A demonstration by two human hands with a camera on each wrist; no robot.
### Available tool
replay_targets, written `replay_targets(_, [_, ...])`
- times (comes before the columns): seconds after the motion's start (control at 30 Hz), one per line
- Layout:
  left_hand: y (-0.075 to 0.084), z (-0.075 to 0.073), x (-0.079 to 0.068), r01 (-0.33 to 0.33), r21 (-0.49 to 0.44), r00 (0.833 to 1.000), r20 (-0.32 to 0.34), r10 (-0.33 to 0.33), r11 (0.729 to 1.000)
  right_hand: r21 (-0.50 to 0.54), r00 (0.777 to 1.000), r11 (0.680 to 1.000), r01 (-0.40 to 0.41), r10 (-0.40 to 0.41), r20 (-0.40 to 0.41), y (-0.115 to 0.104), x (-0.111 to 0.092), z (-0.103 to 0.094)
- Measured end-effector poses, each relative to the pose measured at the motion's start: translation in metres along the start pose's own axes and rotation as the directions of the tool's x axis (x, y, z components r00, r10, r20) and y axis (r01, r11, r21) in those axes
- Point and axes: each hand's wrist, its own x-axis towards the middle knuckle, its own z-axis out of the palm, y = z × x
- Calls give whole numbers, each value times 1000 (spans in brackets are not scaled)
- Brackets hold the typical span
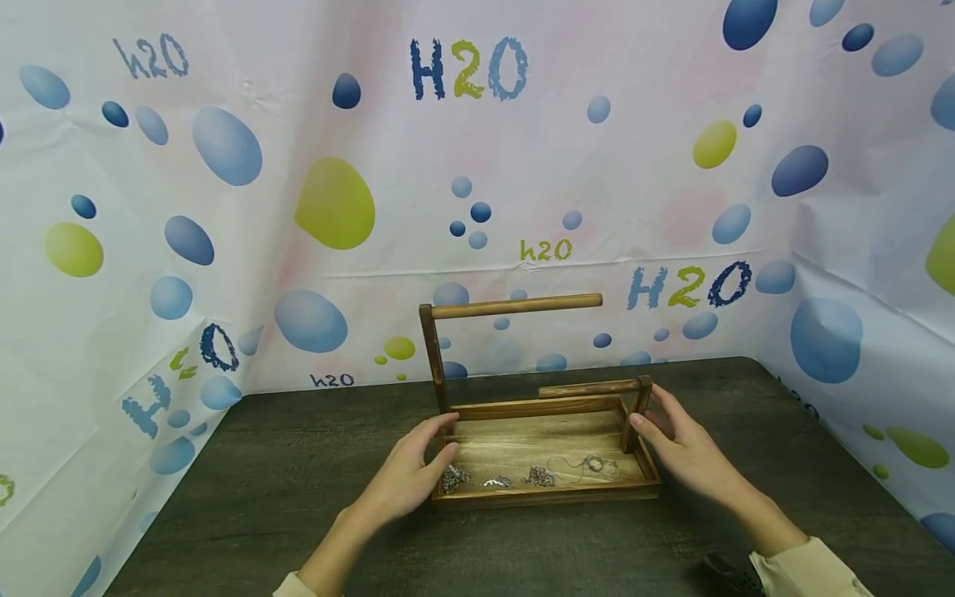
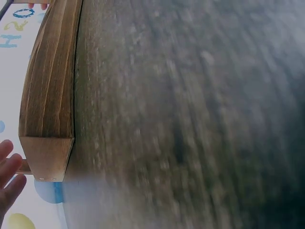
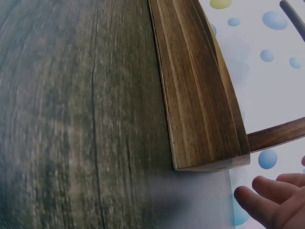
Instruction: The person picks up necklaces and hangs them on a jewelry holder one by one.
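A brown wooden jewelry stand [image 1: 548,497] rests on the table: a shallow tray with a tall left post [image 1: 433,356] and a shorter right post [image 1: 636,414], each carrying a horizontal bar. Silvery chains [image 1: 539,477] lie in small heaps along the tray's front, with a thin loose coil [image 1: 593,464] at the right. At the tray's left end is my left hand [image 1: 406,473], thumb and fingers spread by the foot of the tall post. My right hand [image 1: 682,444] is around the short post, thumb in front; its fingers [image 3: 271,193] look extended in the right wrist view.
A dark wood-grain table [image 1: 313,464] carries the stand. White sheeting [image 1: 522,182] with blue and green spots hangs behind and at both sides. Close to my right sleeve lies a black object [image 1: 731,572] at the table's front.
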Motion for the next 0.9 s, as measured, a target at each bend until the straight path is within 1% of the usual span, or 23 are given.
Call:
replay_targets(0.13, [0, 2, 2, -7, -18, 1000, 23, 8, 1000, 25, 1000, 1000, 16, -16, 5, -1, 0, 1])
replay_targets(0.23, [0, 5, 4, -34, -24, 998, 48, 35, 999, 44, 1000, 999, 30, -31, 6, -1, 1, 2])
replay_targets(0.43, [-2, 11, 10, -85, 5, 993, 86, 84, 996, 72, 999, 997, 35, -36, 7, 0, 2, 5])
replay_targets(0.73, [-2, 17, 16, -121, 60, 985, 133, 112, 991, 41, 1000, 999, 28, -28, -8, -2, 0, 8])
replay_targets(0.9, [-4, 18, 20, -144, 27, 977, 165, 138, 989, 23, 999, 999, 37, -36, -12, -4, 0, 8])
